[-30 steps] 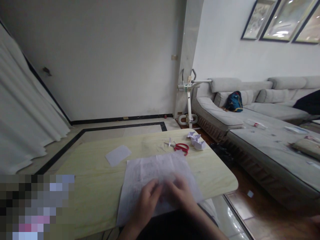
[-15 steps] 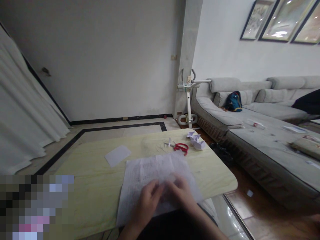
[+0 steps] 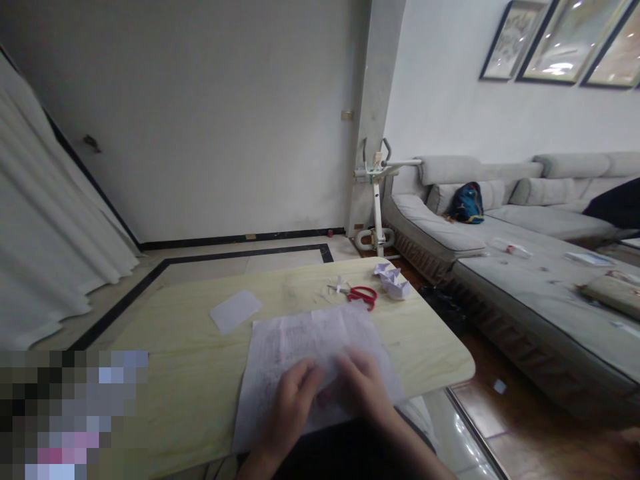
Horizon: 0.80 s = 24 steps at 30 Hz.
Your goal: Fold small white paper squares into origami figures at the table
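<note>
A large creased sheet of paper [image 3: 280,347] with faint marks lies at the near side of the table. Both hands are over it. My left hand [image 3: 296,390] has its fingers curled and closed, with the thumb on top; whatever it may hold is hidden. Close to its right is my right hand [image 3: 363,381], its fingertips smeared by motion, so its grip is unclear. Beyond the sheet lie red-handled scissors [image 3: 363,296], blades pointing left. Folded white paper pieces [image 3: 394,283] stand right of them. A smaller blank white paper [image 3: 236,311] lies to the left.
The pale wooden table [image 3: 185,380] has a rounded right corner. Thin scraps [image 3: 327,290] lie by the scissor blades. A grey sofa [image 3: 525,287] with a blue backpack [image 3: 469,203] stands to the right. An exercise machine [image 3: 377,200] is behind the table, a white curtain [image 3: 45,220] at left.
My hands have moved slightly apart, the right one a little to the right. The large sheet, scissors and other papers stay where they were.
</note>
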Motion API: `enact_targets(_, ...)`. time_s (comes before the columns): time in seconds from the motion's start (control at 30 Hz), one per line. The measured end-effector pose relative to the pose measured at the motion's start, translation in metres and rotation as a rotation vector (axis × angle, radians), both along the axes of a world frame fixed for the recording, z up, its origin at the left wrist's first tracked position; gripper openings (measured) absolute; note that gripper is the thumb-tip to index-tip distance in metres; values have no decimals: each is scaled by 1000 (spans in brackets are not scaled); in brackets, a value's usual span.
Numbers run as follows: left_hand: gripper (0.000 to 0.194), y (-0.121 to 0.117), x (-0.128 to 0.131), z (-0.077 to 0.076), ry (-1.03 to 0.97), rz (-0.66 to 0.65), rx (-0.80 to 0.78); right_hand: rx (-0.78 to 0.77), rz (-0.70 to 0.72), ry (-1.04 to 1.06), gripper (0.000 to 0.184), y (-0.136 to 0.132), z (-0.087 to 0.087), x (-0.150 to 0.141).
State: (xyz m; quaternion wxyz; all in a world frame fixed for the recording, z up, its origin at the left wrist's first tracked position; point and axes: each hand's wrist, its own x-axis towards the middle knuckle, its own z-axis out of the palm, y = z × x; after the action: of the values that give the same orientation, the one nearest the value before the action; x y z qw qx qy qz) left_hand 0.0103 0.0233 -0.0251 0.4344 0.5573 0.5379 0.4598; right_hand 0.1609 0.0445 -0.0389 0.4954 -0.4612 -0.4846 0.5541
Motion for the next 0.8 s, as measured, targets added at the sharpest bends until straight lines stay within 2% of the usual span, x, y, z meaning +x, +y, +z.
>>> enact_targets(0.2, 25, -1, -1, 1, -1, 89, -41, -33, 30, 57, 51, 0, -6, 0)
enact_targets(0.4, 28, 3, 1, 0, -6, -67, -18, 52, -28, -52, 51, -2, 6, 0)
enact_targets(0.63, 35, 3, 2, 3, 18, -71, -29, 83, -38, -76, 46, -3, 1, -2)
enact_targets(0.8, 32, 1, 1, 4, 17, -15, 3, 104, 45, -101, 43, -2, 7, -2)
